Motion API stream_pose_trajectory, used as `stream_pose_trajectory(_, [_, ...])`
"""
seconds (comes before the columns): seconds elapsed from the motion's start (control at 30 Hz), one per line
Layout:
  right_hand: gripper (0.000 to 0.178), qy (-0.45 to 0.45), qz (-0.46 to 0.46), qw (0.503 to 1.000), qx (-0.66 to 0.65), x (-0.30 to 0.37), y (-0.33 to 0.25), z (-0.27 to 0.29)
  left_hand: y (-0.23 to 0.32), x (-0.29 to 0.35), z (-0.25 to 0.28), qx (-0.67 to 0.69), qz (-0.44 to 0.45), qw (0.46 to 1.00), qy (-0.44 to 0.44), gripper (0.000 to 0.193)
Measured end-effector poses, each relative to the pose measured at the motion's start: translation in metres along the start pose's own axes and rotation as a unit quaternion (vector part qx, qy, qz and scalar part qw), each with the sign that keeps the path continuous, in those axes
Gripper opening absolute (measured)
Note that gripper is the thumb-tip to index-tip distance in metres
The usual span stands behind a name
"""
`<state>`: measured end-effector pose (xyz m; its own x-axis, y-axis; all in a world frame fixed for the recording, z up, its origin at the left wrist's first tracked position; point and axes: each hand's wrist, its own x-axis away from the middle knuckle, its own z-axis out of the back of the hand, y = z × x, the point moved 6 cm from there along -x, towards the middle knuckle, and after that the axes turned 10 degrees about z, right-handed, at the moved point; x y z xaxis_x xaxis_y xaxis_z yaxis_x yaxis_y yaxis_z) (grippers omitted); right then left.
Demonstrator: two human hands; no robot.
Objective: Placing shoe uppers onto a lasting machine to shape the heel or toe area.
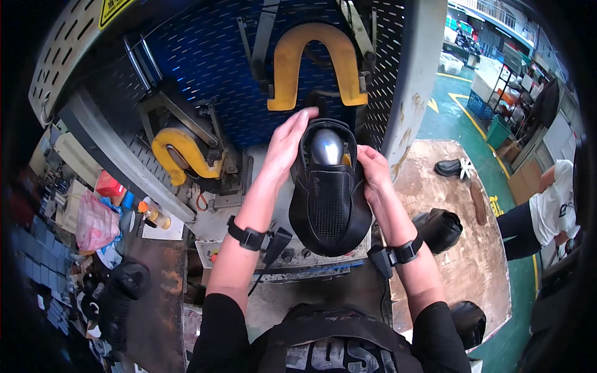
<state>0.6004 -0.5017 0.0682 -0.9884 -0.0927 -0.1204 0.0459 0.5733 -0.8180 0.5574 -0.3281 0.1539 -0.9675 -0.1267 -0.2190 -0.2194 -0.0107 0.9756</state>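
Black shoe: one, centre, gripped between both hands.
Left hand: fingers curled on its far left edge.
Right hand: fingers closed on its right side.
Yellow pads: two, one far, one left.
Loose shoes: two on the right table, one near, one far.

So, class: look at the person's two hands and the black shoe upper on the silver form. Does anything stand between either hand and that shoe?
Nothing visible does. The left hand lies against the left side of the black shoe upper, and the right hand presses its right side. Both touch it directly, below the yellow U-shaped pad.
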Motion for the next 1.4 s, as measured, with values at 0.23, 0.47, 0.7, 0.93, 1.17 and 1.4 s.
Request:
stream_pose_trajectory(0.23, [0.030, -0.042, -0.162, 0.981, -0.096, 0.100, -0.014, 0.005, 0.017, 0.001, -0.025, -0.127, -0.037, 0.983, -0.124, 0.063])
stream_pose_trajectory(0.47, [0.040, 0.051, -0.141, 0.967, -0.205, 0.178, 0.052, 0.030, 0.027, 0.029, -0.033, -0.186, -0.231, 0.952, -0.071, 0.053])
stream_pose_trajectory(0.7, [0.038, 0.250, -0.072, 0.963, -0.064, 0.129, 0.146, 0.032, 0.020, 0.056, -0.021, -0.267, -0.337, 0.901, -0.053, 0.049])
stream_pose_trajectory(0.93, [0.041, 0.184, 0.299, 0.862, 0.366, 0.035, 0.138, 0.049, 0.006, 0.072, -0.034, -0.250, -0.328, 0.907, -0.082, 0.044])
stream_pose_trajectory(1.17, [0.038, 0.181, 0.234, 0.753, 0.588, 0.016, 0.229, 0.137, -0.066, 0.150, 0.011, -0.203, -0.207, 0.957, 0.014, 0.031])
stream_pose_trajectory(1.4, [0.035, 0.166, 0.180, 0.581, 0.776, -0.116, 0.235, 0.212, -0.125, 0.192, 0.016, -0.130, -0.104, 0.982, -0.085, 0.019])
